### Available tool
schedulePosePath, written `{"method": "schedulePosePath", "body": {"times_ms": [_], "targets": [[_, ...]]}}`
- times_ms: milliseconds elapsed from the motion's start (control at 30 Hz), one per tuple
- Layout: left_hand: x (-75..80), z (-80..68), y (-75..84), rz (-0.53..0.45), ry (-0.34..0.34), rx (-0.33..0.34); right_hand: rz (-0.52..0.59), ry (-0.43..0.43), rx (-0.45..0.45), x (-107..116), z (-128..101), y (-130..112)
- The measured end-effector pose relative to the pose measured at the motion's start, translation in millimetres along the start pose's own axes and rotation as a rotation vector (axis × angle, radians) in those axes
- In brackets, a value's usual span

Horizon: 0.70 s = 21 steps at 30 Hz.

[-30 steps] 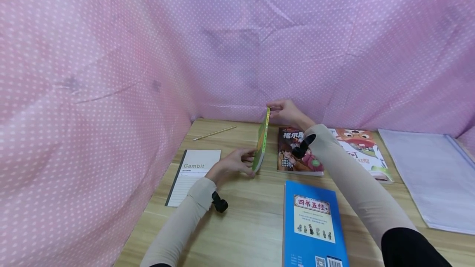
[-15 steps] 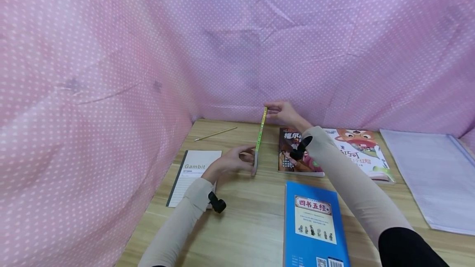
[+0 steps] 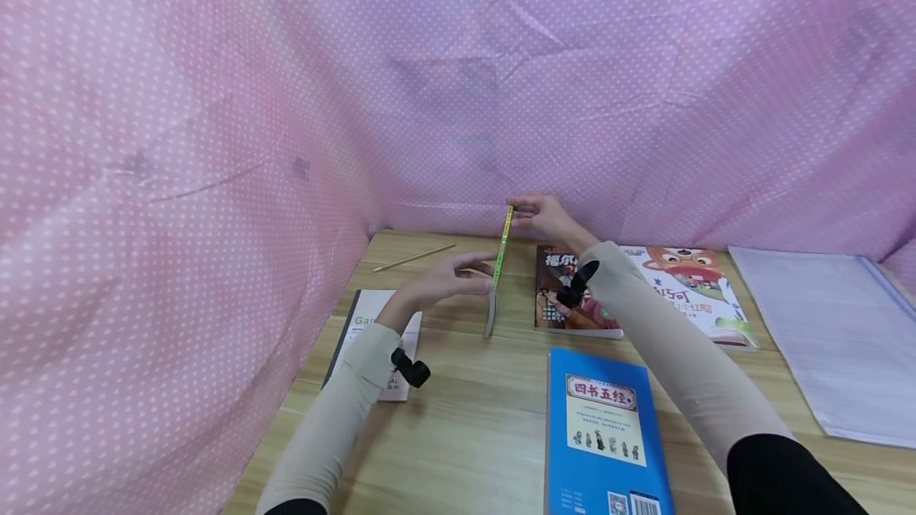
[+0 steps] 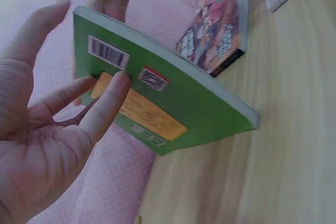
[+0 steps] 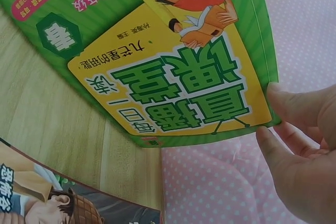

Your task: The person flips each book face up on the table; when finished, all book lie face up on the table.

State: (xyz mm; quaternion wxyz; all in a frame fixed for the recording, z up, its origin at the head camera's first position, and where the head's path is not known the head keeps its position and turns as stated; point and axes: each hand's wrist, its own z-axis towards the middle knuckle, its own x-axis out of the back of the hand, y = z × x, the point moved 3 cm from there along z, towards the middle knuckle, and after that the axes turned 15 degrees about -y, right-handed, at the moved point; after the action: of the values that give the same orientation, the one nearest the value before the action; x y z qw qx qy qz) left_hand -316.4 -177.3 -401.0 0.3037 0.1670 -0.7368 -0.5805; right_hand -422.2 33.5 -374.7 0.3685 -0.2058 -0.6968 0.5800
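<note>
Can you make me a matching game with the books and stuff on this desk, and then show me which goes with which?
Things:
1. green book
2. blue book
3. pencil
4. Gambit notepad

Places:
A. lying flat on the desk nearest the person, cover up
B. standing on its edge between the left hand and the right hand
C. partly under the left forearm
D. lying at the back of the desk by the pink dotted cloth

Pairs: 1-B, 2-A, 3-D, 4-C
</note>
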Motion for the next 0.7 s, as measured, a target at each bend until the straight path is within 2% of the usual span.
{"method": "schedulePosePath", "body": {"times_ms": [167, 333, 467, 700], "targets": [[4.1, 3.5, 8.6, -0.029, 0.036, 0.001, -0.014, 0.021, -0.002, -1.9, -0.2, -1.6], [7.2, 4.1, 12.4, 0.031, 0.063, 0.045, -0.017, 0.029, 0.014, -5.9, 2.5, -2.4], [8.5, 0.6, 14.0, 0.043, 0.072, 0.079, 0.007, 0.027, 0.029, -11.8, 4.6, -0.8], [13.6, -8.5, 13.8, -0.003, 0.077, 0.081, 0.027, 0.017, 0.081, -23.3, 11.7, 5.4]]}}
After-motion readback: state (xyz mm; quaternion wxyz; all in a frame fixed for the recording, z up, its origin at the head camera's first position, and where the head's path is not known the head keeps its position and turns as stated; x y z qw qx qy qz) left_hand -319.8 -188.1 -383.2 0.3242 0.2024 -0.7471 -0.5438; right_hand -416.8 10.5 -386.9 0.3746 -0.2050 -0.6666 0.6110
